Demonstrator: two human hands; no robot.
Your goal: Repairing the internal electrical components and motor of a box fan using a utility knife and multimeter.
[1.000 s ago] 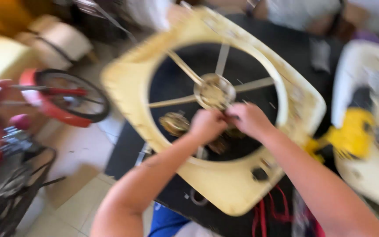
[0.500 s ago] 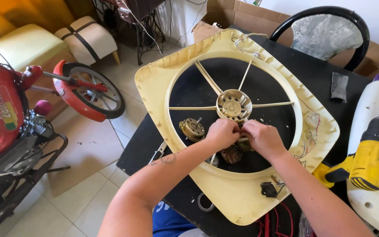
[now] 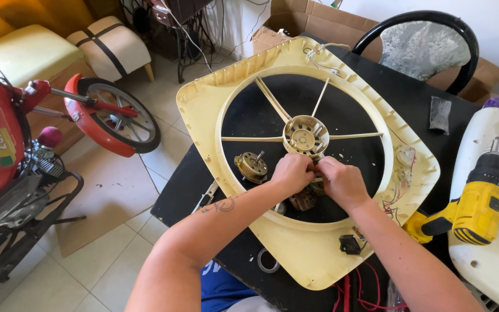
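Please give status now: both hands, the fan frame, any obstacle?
Left hand and right hand pinch a small part below the hub. Fan frame flat on table. Loose motor beside left hand.

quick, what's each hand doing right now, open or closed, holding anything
Left hand: closed, fingers curled on a small part below the fan frame's hub; the part itself is hidden.
Right hand: closed on the same spot, contents hidden.

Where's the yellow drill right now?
The yellow drill lies at the right of the head view, on the black table, between the cream fan frame and a white grille.
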